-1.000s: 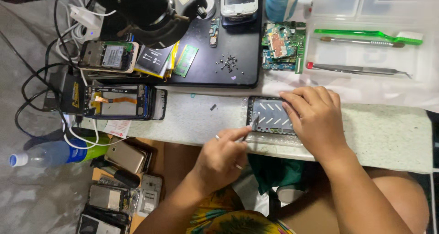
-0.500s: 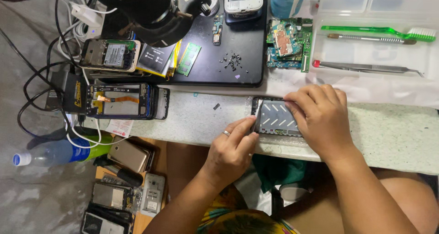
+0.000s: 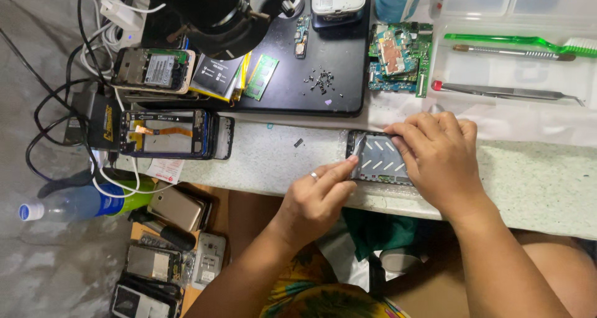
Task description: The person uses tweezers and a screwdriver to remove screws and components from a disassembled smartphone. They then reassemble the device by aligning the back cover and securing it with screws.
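Fingers of the left hand [image 3: 316, 197] pinch clear film at the phone frame [image 3: 379, 159] near the counter's [image 3: 535, 181] front edge; the right hand [image 3: 438, 156] presses it flat.

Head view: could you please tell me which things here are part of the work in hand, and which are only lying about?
In hand:
left hand
right hand
phone frame

Lying about:
circuit boards
green toothbrush
tweezers
loose screws
opened phone
water bottle
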